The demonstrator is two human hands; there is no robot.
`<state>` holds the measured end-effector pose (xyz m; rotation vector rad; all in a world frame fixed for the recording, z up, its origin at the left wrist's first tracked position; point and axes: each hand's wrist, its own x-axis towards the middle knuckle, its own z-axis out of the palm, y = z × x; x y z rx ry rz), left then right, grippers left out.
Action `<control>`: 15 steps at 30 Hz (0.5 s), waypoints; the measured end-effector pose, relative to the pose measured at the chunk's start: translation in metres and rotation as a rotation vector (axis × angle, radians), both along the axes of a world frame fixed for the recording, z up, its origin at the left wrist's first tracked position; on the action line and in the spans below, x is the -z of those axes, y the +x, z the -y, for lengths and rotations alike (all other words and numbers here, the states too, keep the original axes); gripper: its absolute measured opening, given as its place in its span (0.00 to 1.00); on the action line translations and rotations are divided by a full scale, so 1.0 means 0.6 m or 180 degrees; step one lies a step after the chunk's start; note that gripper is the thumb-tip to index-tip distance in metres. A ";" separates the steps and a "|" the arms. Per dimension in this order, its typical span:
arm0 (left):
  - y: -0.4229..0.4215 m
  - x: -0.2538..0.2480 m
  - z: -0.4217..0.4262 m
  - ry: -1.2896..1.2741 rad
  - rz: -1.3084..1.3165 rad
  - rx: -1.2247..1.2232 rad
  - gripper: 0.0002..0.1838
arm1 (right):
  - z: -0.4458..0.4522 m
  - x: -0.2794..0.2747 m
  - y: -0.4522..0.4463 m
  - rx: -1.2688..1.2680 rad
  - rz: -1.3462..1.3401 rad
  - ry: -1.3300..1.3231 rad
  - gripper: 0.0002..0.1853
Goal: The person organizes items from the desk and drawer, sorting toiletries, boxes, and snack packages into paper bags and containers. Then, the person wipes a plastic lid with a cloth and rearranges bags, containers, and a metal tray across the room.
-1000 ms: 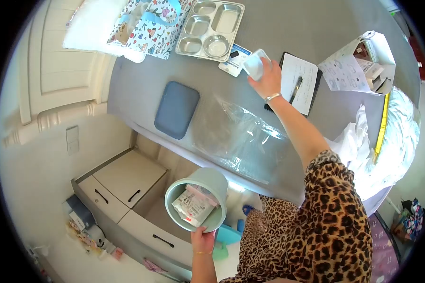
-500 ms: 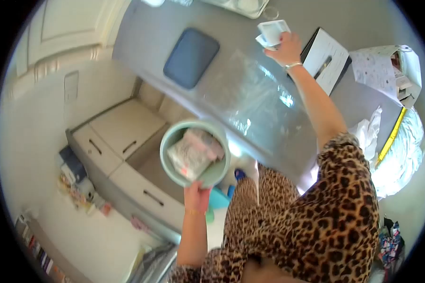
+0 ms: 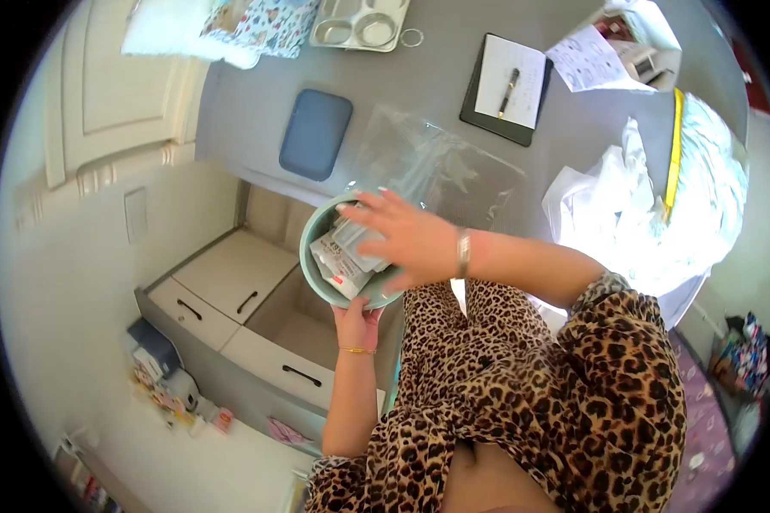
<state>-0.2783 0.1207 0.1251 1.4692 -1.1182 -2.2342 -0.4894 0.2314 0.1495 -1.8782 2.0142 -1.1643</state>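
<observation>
One grey tabletop [image 3: 441,73] spans the room's far side; a drawer cabinet [image 3: 231,274] stands beyond its near left corner. A blue tray [image 3: 316,134] lies by the near edge, a notebook [image 3: 526,81] farther in. The green bin [image 3: 319,224] is held at the tabletop's near edge, overlapping it in view; its mouth faces up toward the camera, its long axis running downward, away from the viewer. The left hand [image 3: 357,315] grips its rim; the right hand's [image 3: 411,239] fingers spread open above the mouth.

Pale-grn bin [image 3: 316,227], mouth twd cam; wht pkt [image 3: 335,262] inside.
</observation>
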 end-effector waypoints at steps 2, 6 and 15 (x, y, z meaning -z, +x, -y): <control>0.021 0.005 0.028 0.0129 -0.0167 0.0084 0.39 | -0.017 0.028 -0.023 0.1008 0.1110 0.0037 0.24; 0.055 0.025 0.085 0.0350 -0.0398 0.0268 0.39 | -0.028 0.270 -0.130 0.3268 0.1788 0.1070 0.30; 0.024 0.039 0.150 0.0254 0.0107 0.0612 0.35 | -0.021 0.341 -0.183 0.3949 0.2980 0.1977 0.26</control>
